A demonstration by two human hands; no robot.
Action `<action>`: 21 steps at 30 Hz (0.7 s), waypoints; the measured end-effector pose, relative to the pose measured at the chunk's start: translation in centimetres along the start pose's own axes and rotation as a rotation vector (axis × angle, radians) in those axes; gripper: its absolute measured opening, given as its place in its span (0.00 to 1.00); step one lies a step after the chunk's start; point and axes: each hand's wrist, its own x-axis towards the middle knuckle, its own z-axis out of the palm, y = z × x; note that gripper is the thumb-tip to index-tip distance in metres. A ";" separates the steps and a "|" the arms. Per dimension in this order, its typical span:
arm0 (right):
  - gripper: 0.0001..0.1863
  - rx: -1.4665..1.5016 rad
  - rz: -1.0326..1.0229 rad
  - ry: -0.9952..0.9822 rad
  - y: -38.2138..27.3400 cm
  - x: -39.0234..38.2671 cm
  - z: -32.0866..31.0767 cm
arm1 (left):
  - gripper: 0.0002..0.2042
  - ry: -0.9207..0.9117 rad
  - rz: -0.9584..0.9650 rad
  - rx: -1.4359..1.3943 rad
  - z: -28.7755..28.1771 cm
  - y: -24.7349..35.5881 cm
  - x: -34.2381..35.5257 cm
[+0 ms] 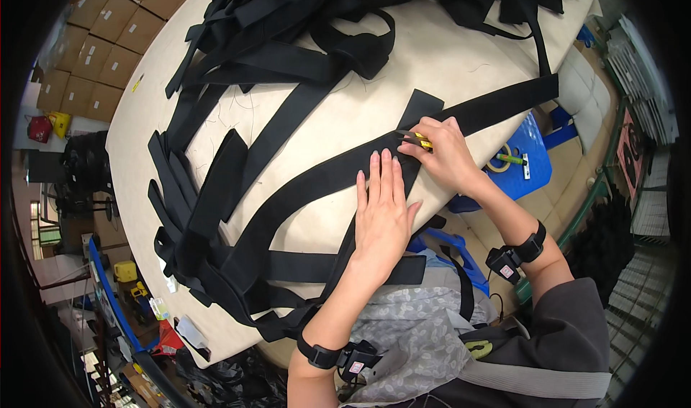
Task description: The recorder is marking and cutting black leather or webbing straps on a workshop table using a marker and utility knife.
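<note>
A long black fabric strap point(324, 174) runs in a curve across the cream table, reaching past the table's right edge. My left hand point(383, 217) lies flat on the strap's near side, fingers stretched out and holding nothing. Just to the right, my right hand point(448, 155) grips a small pair of thread snips point(425, 144) with yellow on the handle and dark blades. The blades point left and rest at or just above the strap. Another black strap end point(420, 106) crosses beneath this spot and sticks out on the far side.
A heap of black straps point(266, 19) covers the table's far side, and more lie tangled point(205, 221) at the left. A blue stool point(529, 167) beyond the right edge carries a tape roll and a green-handled tool point(511, 159). Stacked cartons point(111, 37) stand at far left.
</note>
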 end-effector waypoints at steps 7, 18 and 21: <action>0.08 -0.030 -0.007 -0.001 -0.2 1.1 0.1 | 0.33 0.025 0.004 0.001 0.3 0.1 0.1; 0.13 -0.109 0.062 0.030 -0.4 3.0 -2.2 | 0.33 0.019 0.005 0.013 0.6 -0.4 -0.1; 0.12 -0.221 -0.077 0.007 -0.5 0.6 -2.7 | 0.33 0.025 -0.014 0.008 0.4 -0.2 -0.2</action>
